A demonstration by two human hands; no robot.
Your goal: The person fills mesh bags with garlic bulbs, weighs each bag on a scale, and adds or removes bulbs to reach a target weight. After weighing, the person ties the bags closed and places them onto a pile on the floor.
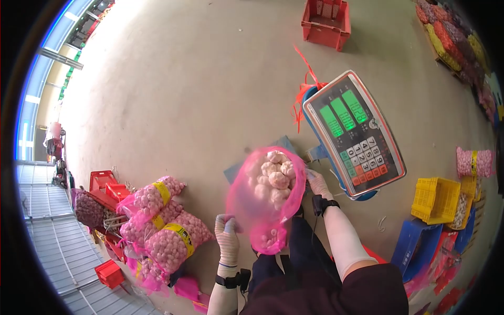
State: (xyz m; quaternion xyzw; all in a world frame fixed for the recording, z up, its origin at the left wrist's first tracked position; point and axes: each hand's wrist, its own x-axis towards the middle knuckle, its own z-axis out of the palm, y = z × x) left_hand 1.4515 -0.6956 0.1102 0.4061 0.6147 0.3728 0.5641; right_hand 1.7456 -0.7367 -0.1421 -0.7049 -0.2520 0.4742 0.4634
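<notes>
Gloved left hand (227,236) and right hand (316,181) clutch the pink mesh bag (247,207), fingers closed; garlic (275,178) inside, mouth seemingly unbanded, unlike stacked bags (170,244).

Mesh bag of garlic (270,194) between left hand (227,239) and right hand (316,182), scale (354,134) just right of it, filled sacks (160,226) piled on the floor at left, crate (326,22) far ahead, basket (434,198) at right.

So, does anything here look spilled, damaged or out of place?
Nothing spilled: the garlic bulbs are inside the pink mesh bag held by the left hand and right hand. Only the loose red plastic strings beside the grey digital scale look untidy.
</notes>
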